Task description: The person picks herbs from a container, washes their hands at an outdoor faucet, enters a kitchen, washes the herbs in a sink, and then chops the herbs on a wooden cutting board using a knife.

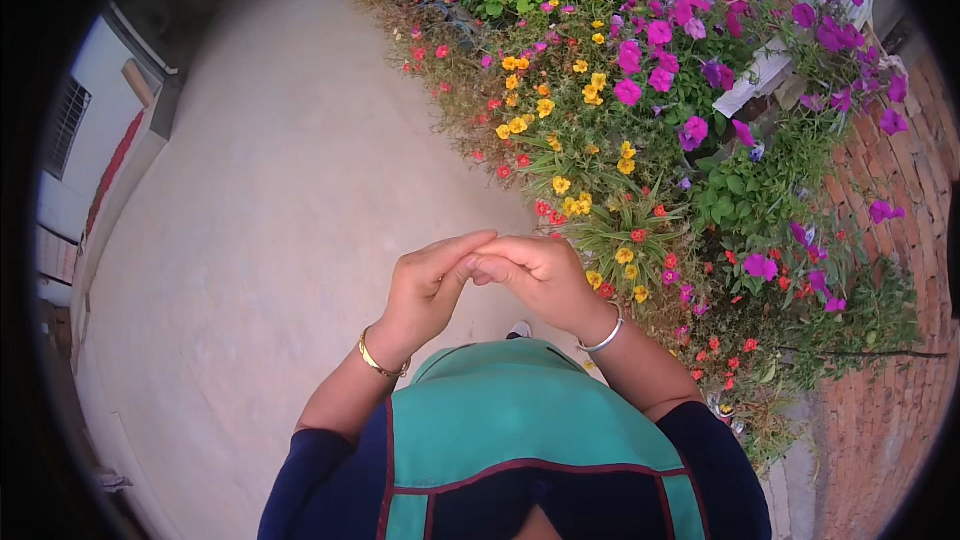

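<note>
In front of my body my left hand [420, 285] and my right hand [545, 280] meet, their fingers laid together and bent, thumbs touching at the middle. Each hand is closed against the other, and no object shows between them. The palms and the undersides of the fingers are hidden. A gold-coloured bracelet [378, 358] circles my left wrist, and a silver-coloured bangle [604, 334] is on the right one. Below the hands is my green apron [520, 415] with dark red edging, worn over dark blue sleeves [320, 480].
A pale concrete path [270, 140] runs ahead and to the left. Dense yellow flowers [570, 205] and magenta petunias [660, 70] line its right side, before a brick wall [885, 180]. On the far left stands a white building wall [95, 120]. My shoe [521, 329] shows past the apron.
</note>
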Motion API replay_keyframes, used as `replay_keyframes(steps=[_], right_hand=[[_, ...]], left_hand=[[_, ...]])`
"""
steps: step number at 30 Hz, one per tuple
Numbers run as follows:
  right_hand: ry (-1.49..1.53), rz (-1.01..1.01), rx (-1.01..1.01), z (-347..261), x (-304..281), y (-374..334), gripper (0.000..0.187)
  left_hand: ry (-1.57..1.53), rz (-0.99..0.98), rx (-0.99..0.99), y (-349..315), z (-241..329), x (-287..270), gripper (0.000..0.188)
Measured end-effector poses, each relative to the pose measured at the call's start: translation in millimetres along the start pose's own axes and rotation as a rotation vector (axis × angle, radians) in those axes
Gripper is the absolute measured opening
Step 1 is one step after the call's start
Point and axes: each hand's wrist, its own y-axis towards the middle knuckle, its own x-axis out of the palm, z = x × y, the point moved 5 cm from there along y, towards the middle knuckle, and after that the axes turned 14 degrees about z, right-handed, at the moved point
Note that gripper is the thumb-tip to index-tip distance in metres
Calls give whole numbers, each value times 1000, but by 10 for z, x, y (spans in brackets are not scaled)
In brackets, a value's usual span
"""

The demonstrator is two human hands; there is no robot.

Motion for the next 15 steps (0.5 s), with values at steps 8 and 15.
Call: replay_keyframes(steps=[8,15], right_hand=[[-65,-76,-37,432,216,1463,12],[-261,47,-125,852,472,2887,11]], left_hand=[[68,80,-52,1067,-662,-364,34],[8,-17,51,2379,-1559,-805,40]])
